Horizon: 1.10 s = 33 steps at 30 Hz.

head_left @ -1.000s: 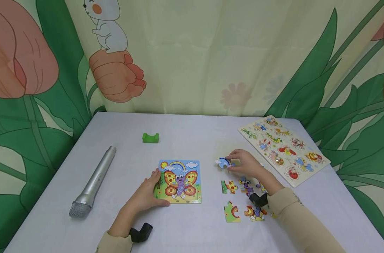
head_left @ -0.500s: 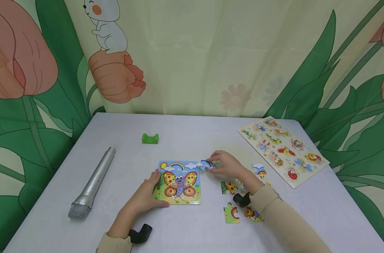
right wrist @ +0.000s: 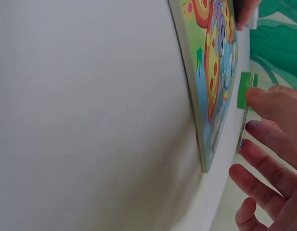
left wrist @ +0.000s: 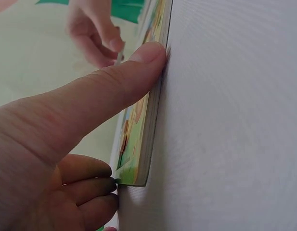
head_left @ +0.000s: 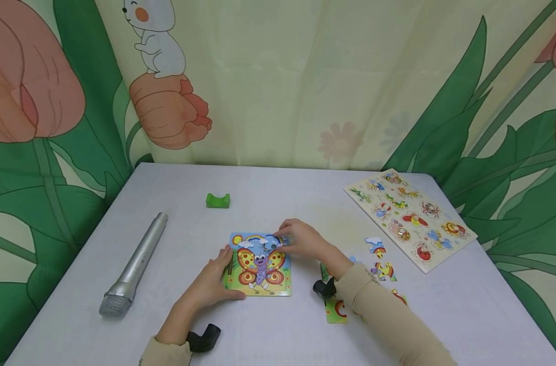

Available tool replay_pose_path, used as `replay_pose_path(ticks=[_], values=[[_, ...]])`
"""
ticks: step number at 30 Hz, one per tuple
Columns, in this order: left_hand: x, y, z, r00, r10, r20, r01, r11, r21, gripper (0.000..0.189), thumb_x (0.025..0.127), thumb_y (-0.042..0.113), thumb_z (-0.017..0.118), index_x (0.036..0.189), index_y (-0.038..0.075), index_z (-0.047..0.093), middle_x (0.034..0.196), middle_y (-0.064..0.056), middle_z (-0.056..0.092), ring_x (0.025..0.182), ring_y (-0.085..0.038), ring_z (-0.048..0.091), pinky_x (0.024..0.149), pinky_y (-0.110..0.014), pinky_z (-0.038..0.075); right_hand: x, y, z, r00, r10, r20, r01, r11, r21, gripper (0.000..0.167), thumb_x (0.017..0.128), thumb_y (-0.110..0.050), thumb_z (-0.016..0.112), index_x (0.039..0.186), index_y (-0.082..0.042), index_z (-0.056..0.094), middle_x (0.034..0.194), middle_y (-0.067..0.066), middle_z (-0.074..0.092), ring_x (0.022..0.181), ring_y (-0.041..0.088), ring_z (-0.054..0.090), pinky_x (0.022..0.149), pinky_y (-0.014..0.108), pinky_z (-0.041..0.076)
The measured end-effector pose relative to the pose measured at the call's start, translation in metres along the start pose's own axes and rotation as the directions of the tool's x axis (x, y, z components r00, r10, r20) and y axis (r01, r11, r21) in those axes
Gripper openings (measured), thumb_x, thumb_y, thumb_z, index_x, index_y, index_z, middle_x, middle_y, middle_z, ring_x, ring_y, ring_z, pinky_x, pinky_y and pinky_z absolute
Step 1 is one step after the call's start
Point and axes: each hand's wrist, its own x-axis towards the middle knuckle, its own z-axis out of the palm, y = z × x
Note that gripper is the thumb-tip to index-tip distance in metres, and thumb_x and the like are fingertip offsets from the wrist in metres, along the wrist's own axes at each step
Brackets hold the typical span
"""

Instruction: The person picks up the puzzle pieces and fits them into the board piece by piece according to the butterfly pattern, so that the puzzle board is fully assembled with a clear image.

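A square butterfly puzzle board lies flat on the white table. My left hand holds it at the near left corner, thumb along the front edge and fingers at the left edge. Above the board's far right corner, my right hand pinches a blue puzzle piece between thumb and fingers. In the right wrist view this thin puzzle piece is seen edge-on, raised off the board. Loose puzzle pieces lie right of the board, among them a rainbow piece and a yellow wing piece; my right forearm hides some.
A silver microphone lies on the left of the table. A green notched block stands behind the board. At the back right lies a larger insect peg board. A printed curtain hangs behind the table.
My right hand has carried the blue puzzle piece leftward from the loose pieces to over the board's far right corner. My left hand stays on the board.
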Motion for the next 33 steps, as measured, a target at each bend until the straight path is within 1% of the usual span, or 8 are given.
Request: replay_pose_path(ticks=[4,8,15,21,33], values=[[0.000,0.000,0.000,1.000,-0.007,0.006,0.007,1.000,0.002,0.108,0.059,0.036,0.085,0.139,-0.007,0.028,0.147,-0.022,0.021,0.136,-0.036,0.015,0.109,-0.052,0.014,0.008,-0.007,0.004,1.000,-0.003,0.026,0.003,1.000,-0.019,0.039,0.078,-0.029,0.073,0.111,-0.009,0.067,0.104,0.002,0.058,0.099,0.018,0.052,0.086,0.032,0.046],[0.000,0.000,0.000,1.000,-0.009,0.014,0.009,1.000,0.007,0.108,0.059,0.037,0.084,0.140,-0.007,0.027,0.147,-0.023,0.020,0.136,-0.036,0.015,0.108,-0.052,0.013,0.014,-0.013,0.007,0.998,0.016,0.052,-0.015,0.999,-0.030,0.038,0.079,-0.030,0.071,0.112,-0.011,0.067,0.106,0.002,0.058,0.101,0.018,0.051,0.086,0.032,0.046],[0.000,0.000,-0.001,1.000,-0.005,0.017,0.004,1.000,0.006,0.109,0.059,0.037,0.084,0.139,-0.008,0.026,0.146,-0.024,0.021,0.136,-0.036,0.015,0.108,-0.053,0.013,0.024,-0.023,0.008,0.998,0.025,0.062,-0.021,0.998,-0.056,0.035,0.080,-0.031,0.071,0.109,-0.012,0.069,0.107,0.002,0.059,0.101,0.018,0.052,0.087,0.031,0.046],[0.000,0.000,-0.001,1.000,0.002,0.011,-0.002,1.000,0.008,0.109,0.059,0.037,0.085,0.139,-0.009,0.027,0.146,-0.024,0.021,0.136,-0.036,0.015,0.108,-0.054,0.014,0.027,-0.026,0.010,0.997,0.022,0.075,-0.015,0.996,-0.082,0.034,0.079,-0.031,0.072,0.107,-0.012,0.070,0.105,0.001,0.059,0.098,0.017,0.053,0.083,0.030,0.047],[0.000,0.002,-0.002,1.000,-0.017,0.017,0.017,1.000,0.009,0.109,0.059,0.038,0.085,0.140,-0.007,0.027,0.147,-0.023,0.020,0.136,-0.036,0.015,0.108,-0.053,0.013,0.031,-0.031,0.012,0.995,0.051,0.090,-0.040,0.991,-0.124,0.034,0.078,-0.032,0.073,0.106,-0.013,0.071,0.102,0.000,0.060,0.095,0.014,0.052,0.078,0.024,0.047]])
